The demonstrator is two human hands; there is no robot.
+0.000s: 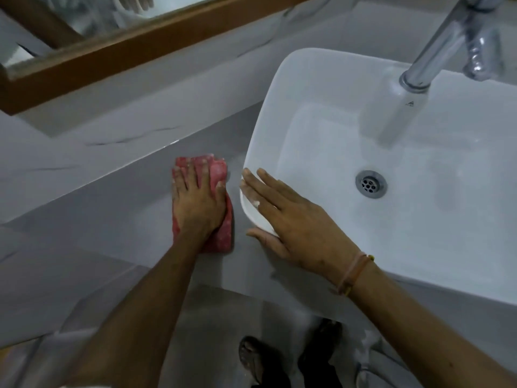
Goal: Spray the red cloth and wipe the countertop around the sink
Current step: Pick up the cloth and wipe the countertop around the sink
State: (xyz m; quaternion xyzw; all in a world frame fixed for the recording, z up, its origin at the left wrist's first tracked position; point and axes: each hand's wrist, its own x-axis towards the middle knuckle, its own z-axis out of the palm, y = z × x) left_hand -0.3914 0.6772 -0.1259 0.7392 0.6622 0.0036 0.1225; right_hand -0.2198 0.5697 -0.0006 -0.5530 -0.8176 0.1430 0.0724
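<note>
Pressing flat on the red cloth (216,203), our left hand (197,201) is in the centre-left of the frame, palm down, fingers spread and pointing to the top of the frame. The forearm goes down to the lower left. The cloth is folded and lies on the grey countertop (112,208), just beside the left wall of the sink (279,88); cloth and sink look slightly apart, w/ a thin strip of counter between them.

Our right hand (291,219) is open too, fingers straight and close together, and lies over the lower left corner of the sink rim. The thumb is under the rim edge, near the counter. We see white spots on the fingertips, maybe foam, we cannot tell. A thin orange band (354,273) is around the right wrist.

The sink is a white rectangular basin and stands on top of the counter. Inside there is only a metal drain (371,183) at approx. the middle. A chrome tap (444,43) comes from the upper right and ends over the basin. A mirror w/ wood frame (134,49) is at the upper left.
</note>
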